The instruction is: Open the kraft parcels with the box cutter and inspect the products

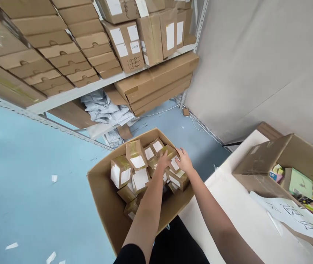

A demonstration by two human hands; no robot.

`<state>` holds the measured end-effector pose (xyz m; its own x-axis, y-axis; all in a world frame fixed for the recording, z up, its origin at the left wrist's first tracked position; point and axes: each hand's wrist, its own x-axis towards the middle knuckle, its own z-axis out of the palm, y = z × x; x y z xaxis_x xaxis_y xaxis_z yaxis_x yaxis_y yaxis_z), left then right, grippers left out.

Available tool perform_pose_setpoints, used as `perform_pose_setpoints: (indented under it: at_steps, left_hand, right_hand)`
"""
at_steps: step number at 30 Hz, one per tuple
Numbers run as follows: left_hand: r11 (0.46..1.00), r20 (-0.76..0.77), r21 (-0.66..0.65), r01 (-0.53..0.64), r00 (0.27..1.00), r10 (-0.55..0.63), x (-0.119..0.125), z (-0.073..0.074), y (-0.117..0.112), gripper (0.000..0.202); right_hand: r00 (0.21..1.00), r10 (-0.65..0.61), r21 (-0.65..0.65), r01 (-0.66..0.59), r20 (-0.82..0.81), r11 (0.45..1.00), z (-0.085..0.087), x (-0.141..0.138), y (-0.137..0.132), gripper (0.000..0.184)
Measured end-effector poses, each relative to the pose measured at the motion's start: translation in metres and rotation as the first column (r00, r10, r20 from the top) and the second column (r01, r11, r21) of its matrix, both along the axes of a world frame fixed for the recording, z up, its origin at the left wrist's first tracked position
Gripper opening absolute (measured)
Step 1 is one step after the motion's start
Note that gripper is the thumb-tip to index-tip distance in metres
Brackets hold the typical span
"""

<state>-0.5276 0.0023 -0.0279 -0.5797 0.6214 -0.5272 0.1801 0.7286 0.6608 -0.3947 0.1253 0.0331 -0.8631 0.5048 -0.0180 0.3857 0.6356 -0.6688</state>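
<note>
A big open cardboard carton (104,198) stands on the blue floor below me, filled with several small taped brown boxes with white labels (138,163). Both my arms reach down into it. My left hand (164,160) rests on a small box near the far right of the pile, its fingers curled over the box top. My right hand (184,160) lies right beside it on a neighbouring labelled box (175,164), fingers bent round its edge. Whether either box is lifted I cannot tell.
A metal shelf rack (71,93) loaded with flat brown cartons and labelled parcels rises ahead. Grey plastic bags (104,108) lie under it. At right a white table (241,216) carries an open carton (266,157) with colourful items and a written paper sheet (291,216). Paper scraps dot the floor.
</note>
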Motion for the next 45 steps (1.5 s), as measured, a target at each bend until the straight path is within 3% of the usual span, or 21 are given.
perform_pose_setpoints:
  at_steps: [3, 5, 10, 13, 15, 17, 19, 24, 27, 31, 37, 42, 45]
  left_hand:
    - [0.994, -0.018, -0.032, -0.107, 0.994, 0.107, 0.008, -0.018, -0.005, 0.075]
    - [0.984, -0.020, 0.031, -0.173, 0.985, 0.174, 0.014, -0.027, -0.018, 0.068]
    - [0.881, 0.151, 0.232, -0.412, 0.910, 0.386, 0.024, -0.040, -0.063, 0.065]
    - [0.826, 0.192, 0.276, -0.492, 0.870, 0.454, 0.031, -0.041, -0.087, 0.067]
    - [0.803, 0.169, 0.313, -0.508, 0.861, 0.479, 0.037, -0.034, -0.101, 0.071]
    - [0.801, 0.113, 0.341, -0.492, 0.867, 0.485, 0.044, -0.020, -0.111, 0.072]
    - [0.839, 0.022, 0.325, -0.436, 0.891, 0.454, 0.051, 0.003, -0.121, 0.069]
    - [0.920, -0.216, 0.352, -0.171, 0.942, 0.257, 0.064, 0.080, -0.139, 0.063]
    - [0.895, -0.332, 0.444, 0.046, 0.936, 0.117, 0.074, 0.123, -0.145, 0.060]
    - [0.794, -0.446, 0.544, 0.270, 0.895, 0.001, 0.104, 0.165, -0.137, 0.058]
    - [0.659, -0.450, 0.606, 0.447, 0.875, -0.179, 0.186, 0.201, -0.093, 0.058]
    - [0.525, -0.338, 0.684, 0.506, 0.858, -0.386, 0.275, 0.214, -0.044, 0.060]
    - [0.480, -0.255, 0.697, 0.533, 0.810, -0.528, 0.337, 0.218, -0.016, 0.060]
  right_hand:
    - [0.999, 0.024, -0.065, -0.021, 0.046, 0.998, -0.024, -0.011, 0.010, 0.065]
    - [0.996, 0.049, -0.125, -0.039, 0.076, 0.991, -0.041, -0.017, 0.009, 0.066]
    - [0.968, 0.167, -0.267, -0.113, 0.189, 0.957, -0.080, -0.032, -0.029, 0.079]
    - [0.964, 0.171, -0.277, -0.111, 0.202, 0.954, -0.088, -0.033, -0.061, 0.085]
    - [0.971, 0.153, -0.264, -0.101, 0.182, 0.959, -0.084, -0.030, -0.076, 0.083]
    - [0.976, 0.150, -0.249, -0.107, 0.157, 0.963, -0.071, -0.024, -0.085, 0.080]
    - [0.981, 0.142, -0.226, -0.110, 0.129, 0.968, -0.049, -0.016, -0.092, 0.078]
    - [0.998, 0.047, -0.096, -0.043, 0.044, 0.994, 0.024, 0.015, -0.107, 0.074]
    - [0.998, -0.047, -0.014, 0.047, -0.033, 0.999, 0.065, 0.046, -0.115, 0.071]
    - [0.961, -0.219, 0.045, 0.230, -0.167, 0.972, 0.103, 0.105, -0.125, 0.067]
    - [0.834, -0.435, 0.021, 0.469, -0.340, 0.883, 0.139, 0.220, -0.121, 0.064]
    - [0.686, -0.597, -0.041, 0.641, -0.417, 0.766, 0.154, 0.337, -0.111, 0.069]
    - [0.599, -0.700, -0.094, 0.730, -0.389, 0.677, 0.155, 0.410, -0.110, 0.066]
